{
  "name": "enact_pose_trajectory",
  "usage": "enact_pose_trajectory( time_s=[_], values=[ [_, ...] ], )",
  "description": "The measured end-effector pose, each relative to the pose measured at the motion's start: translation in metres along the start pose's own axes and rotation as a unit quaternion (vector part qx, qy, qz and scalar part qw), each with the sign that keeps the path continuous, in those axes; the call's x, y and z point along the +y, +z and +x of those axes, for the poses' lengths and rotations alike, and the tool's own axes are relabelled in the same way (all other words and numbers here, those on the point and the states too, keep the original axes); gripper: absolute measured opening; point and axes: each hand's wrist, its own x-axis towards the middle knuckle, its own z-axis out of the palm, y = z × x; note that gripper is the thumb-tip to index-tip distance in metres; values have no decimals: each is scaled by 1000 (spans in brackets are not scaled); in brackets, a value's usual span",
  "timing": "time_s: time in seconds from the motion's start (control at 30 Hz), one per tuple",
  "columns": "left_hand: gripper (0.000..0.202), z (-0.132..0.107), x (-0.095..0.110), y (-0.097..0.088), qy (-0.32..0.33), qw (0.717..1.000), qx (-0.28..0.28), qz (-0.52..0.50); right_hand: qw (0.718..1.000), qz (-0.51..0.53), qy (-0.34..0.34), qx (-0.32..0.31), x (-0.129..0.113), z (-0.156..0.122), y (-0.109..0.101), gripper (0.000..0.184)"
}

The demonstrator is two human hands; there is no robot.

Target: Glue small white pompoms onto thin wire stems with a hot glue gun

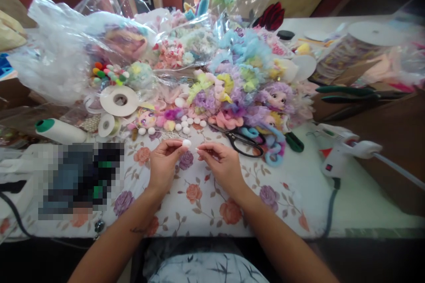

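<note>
My left hand (164,163) pinches a small white pom-pom ball (186,143) between thumb and fingertips, just above the floral tablecloth (199,203). My right hand (221,161) is closed in a pinch right beside it, fingertips pointing at the ball; something thin may be in them, too small to name. More white pom-poms (186,124) lie scattered on the cloth just beyond my hands. Black-handled scissors (241,139) lie to the right of my right hand.
A heap of pastel fabric flowers and small doll heads (239,88) fills the middle of the table. Plastic bags of trimmings (66,53), ribbon rolls (119,99) and a thread cone (59,130) sit left. A white glue gun (341,150) and green-handled pliers (352,93) lie right.
</note>
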Motion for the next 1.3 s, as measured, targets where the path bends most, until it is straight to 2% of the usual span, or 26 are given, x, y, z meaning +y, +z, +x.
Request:
enact_pose_trajectory(
  time_s=[0.1, 0.47, 0.73, 1.3],
  values=[
    [17, 0, 0, 0, 7, 1000, -5, 6, 999, -7, -43, 16, 0, 1, 0, 6],
    [16, 0, -2, -1, 24, 1000, -9, 14, 1000, -13, -1, 19, 1, 0, 3, 9],
    [13, -3, 0, 1, 32, 999, -27, 10, 994, -77, -81, 20, 1, -2, 7, 8],
    [12, -4, -2, 0, 57, 997, -45, 18, 993, -54, -93, 46, 2, -3, 13, 8]
  ],
)
